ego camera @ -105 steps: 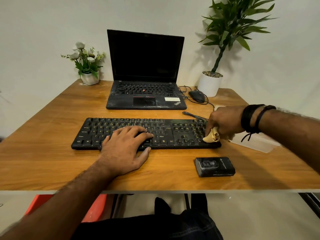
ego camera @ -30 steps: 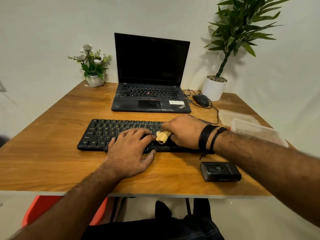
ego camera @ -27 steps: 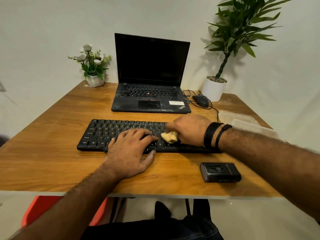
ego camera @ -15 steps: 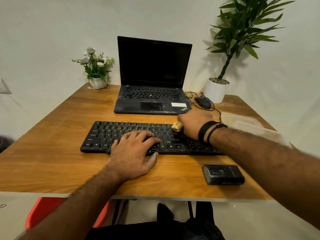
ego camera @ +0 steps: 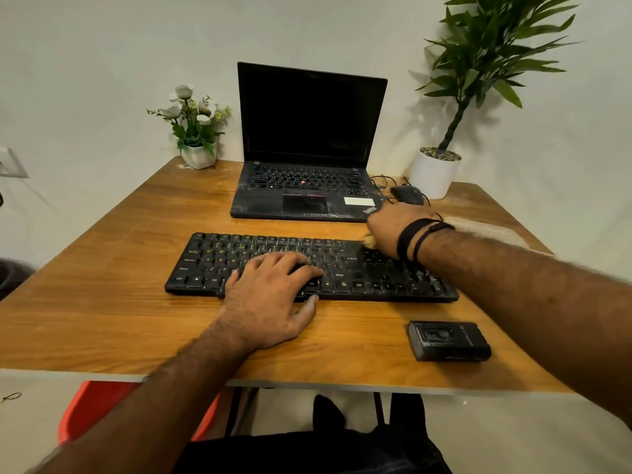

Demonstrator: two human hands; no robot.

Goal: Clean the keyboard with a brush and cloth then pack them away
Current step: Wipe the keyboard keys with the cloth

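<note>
The keyboard point(ego camera: 309, 266) lies across the middle of the counter point(ego camera: 102, 302), one black board, long side facing the person. The right hand point(ego camera: 390, 227) has travelled since half a second ago: then it sat nearer the middle of the top key row, now it is at the far edge, right of centre, close to the laptop's near right corner. Its fingers are curled down over a yellowish cloth point(ego camera: 369, 240) (only a small tuft peeks out at the left of the knuckles), pressing it onto the back row. The left hand point(ego camera: 273, 299) has not shifted; its fingers lie flat and spread on the lower middle keys, thumb against the near edge, holding nothing.

Nearer the person than the right fingers, a small black case point(ego camera: 448, 340) sits alone, close to the counter's near edge. Beyond those fingers: one open laptop point(ego camera: 307, 186), one mouse point(ego camera: 407, 195) with its cable, and one tall plant in a white pot point(ego camera: 434, 172). A blurred clear container point(ego camera: 485, 230) shows just behind the right wrist. Beyond the left fingers, at the far left corner, stands one small flower pot point(ego camera: 197, 155). Left of the left fingers the wood is bare out to the counter's edge.
</note>
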